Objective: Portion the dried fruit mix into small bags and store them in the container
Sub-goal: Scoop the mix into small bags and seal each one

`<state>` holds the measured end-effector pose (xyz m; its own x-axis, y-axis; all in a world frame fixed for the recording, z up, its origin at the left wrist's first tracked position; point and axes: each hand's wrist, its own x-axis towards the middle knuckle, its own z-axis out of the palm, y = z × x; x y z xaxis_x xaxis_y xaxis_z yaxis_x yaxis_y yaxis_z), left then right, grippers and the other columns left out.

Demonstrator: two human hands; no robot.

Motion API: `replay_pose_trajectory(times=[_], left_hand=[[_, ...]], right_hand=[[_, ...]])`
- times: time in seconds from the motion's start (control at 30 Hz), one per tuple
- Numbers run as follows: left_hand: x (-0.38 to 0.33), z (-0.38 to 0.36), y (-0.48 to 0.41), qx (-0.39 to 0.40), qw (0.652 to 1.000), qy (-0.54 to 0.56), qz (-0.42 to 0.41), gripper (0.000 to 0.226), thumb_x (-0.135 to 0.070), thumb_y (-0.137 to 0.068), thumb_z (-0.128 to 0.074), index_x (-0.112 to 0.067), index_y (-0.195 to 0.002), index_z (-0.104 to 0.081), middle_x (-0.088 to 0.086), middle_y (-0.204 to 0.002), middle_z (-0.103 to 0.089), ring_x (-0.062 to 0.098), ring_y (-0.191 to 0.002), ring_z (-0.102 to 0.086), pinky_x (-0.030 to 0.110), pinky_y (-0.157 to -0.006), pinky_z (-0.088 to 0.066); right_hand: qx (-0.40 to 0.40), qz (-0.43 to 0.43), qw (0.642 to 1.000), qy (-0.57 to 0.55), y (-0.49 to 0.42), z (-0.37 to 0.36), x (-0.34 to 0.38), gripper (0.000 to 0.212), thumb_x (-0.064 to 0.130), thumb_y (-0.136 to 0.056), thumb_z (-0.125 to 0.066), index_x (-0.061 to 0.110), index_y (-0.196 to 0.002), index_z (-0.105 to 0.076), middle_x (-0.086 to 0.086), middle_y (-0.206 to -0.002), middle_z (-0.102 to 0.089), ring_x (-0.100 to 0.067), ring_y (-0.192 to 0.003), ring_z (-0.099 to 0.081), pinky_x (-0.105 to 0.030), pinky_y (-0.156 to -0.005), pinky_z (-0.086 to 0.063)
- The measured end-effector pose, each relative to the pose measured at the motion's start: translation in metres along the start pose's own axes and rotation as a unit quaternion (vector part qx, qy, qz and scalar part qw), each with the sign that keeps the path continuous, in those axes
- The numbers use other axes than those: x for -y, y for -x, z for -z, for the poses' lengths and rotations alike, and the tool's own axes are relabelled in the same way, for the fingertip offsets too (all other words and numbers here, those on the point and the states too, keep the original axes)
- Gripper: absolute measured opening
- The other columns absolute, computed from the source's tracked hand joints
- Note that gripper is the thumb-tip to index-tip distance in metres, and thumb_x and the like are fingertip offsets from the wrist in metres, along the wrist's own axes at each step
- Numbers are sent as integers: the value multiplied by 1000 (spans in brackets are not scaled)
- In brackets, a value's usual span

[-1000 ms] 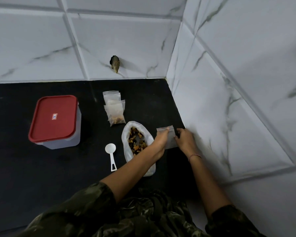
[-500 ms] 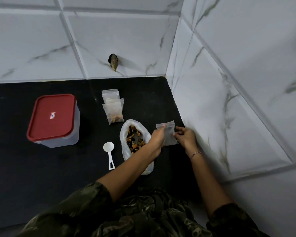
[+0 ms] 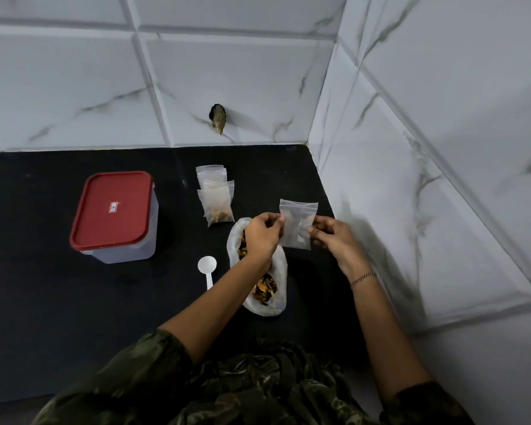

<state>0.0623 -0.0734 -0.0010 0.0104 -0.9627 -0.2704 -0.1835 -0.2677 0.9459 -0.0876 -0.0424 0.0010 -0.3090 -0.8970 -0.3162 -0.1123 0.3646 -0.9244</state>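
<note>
red lid (image 3: 112,208), black counter (image 3: 43,302), white scoop (image 3: 207,269), camouflage sleeves (image 3: 135,378)

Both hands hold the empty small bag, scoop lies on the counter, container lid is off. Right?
No. Head view shows the lid on the container. The left hand and right hand do hold the empty small bag, and the scoop lies on the counter.

A small white label with a red-and-blue mark sits on the container's red lid (image 3: 112,207), too small to read.
</note>
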Motion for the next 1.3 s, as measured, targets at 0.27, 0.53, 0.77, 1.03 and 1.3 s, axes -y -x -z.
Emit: replay_pose_trajectory(times=[0.27, 0.53, 0.77, 1.03, 1.3], left_hand=[[0, 54, 0, 13, 974, -186, -130, 15, -19, -94, -58, -15, -105, -67, -6, -96, -65, 2, -84, -57, 15, -75, -43], [-1, 98, 2, -13, 964, -199, -178, 17, -15, -92, -61, -12, -107, -67, -6, -99, -61, 9, -96, -59, 22, -84, -49], [-8, 114, 10, -72, 984, -79, -143, 34, -45, -81, -70, -15, -93, -60, -1, -82, -63, 9, -72, -62, 18, -62, -51], [-12, 130, 5, 4, 995, 98, -30, 12, -12, -86, -68, -10, -98, -68, 8, -85, -70, 17, -72, -71, 26, -60, -59], [-15, 143, 2, -73, 971, -134, -185, 24, -1, -83, -66, -10, -105, -69, 1, -89, -58, 2, -62, -59, 6, -59, -49]], right_hand=[[41, 160, 985, 55, 18, -20, 48, 15, 15, -88, -64, 19, -102, -68, -1, -96, -71, -7, -90, -66, -18, -75, -54], [93, 191, 955, 205, 25, -68, 65, 22, 4, -80, -69, 24, -88, -67, 9, -87, -68, 0, -82, -64, -10, -70, -51], [-4, 238, 948, 211, 43, -116, 68, 11, 11, -83, -69, 19, -88, -63, 10, -82, -62, 1, -78, -61, -12, -70, -50], [-49, 255, 946, 193, 50, -147, 72, 14, 12, -82, -70, 10, -83, -57, 2, -78, -61, -6, -70, -62, -17, -64, -54], [-31, 296, 864, 405, 45, -154, 71, 27, 9, -93, -53, 11, -118, -62, -5, -110, -56, -13, -93, -56, -27, -78, -53]])
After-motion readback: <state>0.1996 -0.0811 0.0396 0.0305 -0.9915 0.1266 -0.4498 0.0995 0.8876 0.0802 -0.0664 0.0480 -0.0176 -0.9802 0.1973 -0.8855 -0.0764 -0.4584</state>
